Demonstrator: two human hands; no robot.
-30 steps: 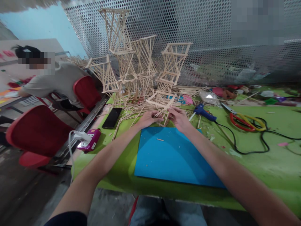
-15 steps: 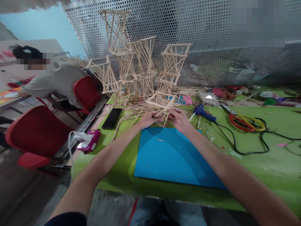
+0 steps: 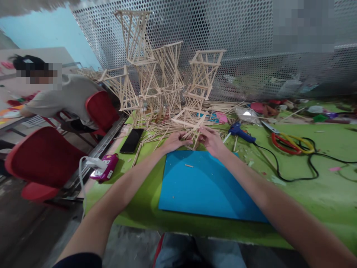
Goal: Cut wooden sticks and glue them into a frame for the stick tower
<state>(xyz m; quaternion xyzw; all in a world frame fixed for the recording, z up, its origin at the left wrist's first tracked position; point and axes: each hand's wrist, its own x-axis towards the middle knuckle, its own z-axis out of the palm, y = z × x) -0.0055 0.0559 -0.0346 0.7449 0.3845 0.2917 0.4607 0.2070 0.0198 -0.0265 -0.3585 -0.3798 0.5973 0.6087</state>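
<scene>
Between my two hands stands a small frame of thin wooden sticks [image 3: 190,120], flared at its top, at the far edge of a blue sheet [image 3: 195,190]. My left hand [image 3: 176,142] grips its lower left side, thumb and fingers closed around the sticks. On the other side my right hand [image 3: 211,140] holds the frame with its fingers bent against it. The fingertips are partly hidden by the sticks. A short stick piece [image 3: 189,166] lies on the blue sheet. Behind rise several taller stick towers [image 3: 170,67], joined or standing close together.
Right of my hands lie a blue glue gun [image 3: 241,133] and scissors [image 3: 290,143] with a black cord. A phone [image 3: 132,140] and a purple power strip [image 3: 105,169] are on the left. Loose sticks [image 3: 156,134] cover the back. A person [image 3: 72,93] sits at far left.
The whole view has shifted very slightly. Both hands stay on the small stick frame, with no clear movement.
</scene>
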